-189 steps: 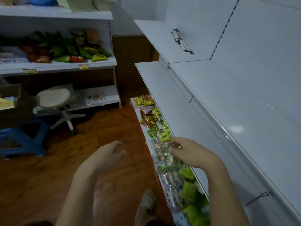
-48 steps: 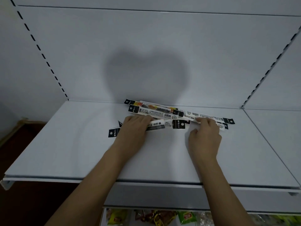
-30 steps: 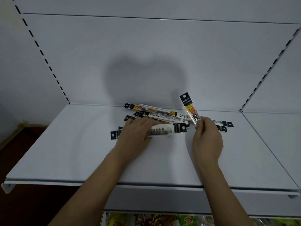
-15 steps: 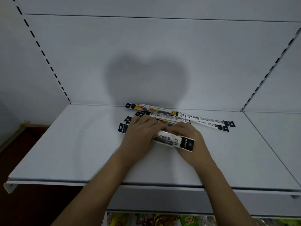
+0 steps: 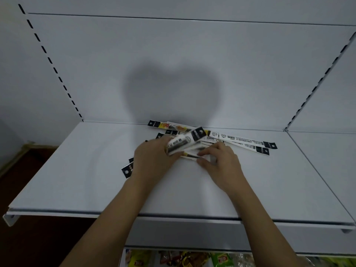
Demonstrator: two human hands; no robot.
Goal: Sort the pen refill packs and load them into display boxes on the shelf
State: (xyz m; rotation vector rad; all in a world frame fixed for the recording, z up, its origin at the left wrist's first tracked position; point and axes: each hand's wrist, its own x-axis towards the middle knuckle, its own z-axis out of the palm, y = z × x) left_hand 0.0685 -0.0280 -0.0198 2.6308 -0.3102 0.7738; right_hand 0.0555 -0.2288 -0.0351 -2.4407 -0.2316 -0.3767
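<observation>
Several long white pen refill packs with black ends lie in a loose pile [image 5: 240, 140] near the back of a white shelf [image 5: 77, 180]. My left hand [image 5: 152, 160] grips a small bundle of packs [image 5: 185, 142], tilted up with its black end pointing back and right; another black end [image 5: 127, 170] pokes out beneath my wrist. My right hand [image 5: 219, 162] pinches a pack [image 5: 192, 155] lying flat just under that bundle. No display box is in view.
The white back panel [image 5: 173, 64] rises behind the pile, with slotted uprights at left [image 5: 52, 62] and right [image 5: 316, 87]. Snack packets [image 5: 173, 258] sit on the level below. Wooden floor [image 5: 19, 170] shows at the left.
My left hand has lifted a bundle of packs off the shelf and tilted it up. My right hand has shifted right and now pinches a flat pack beneath it.
</observation>
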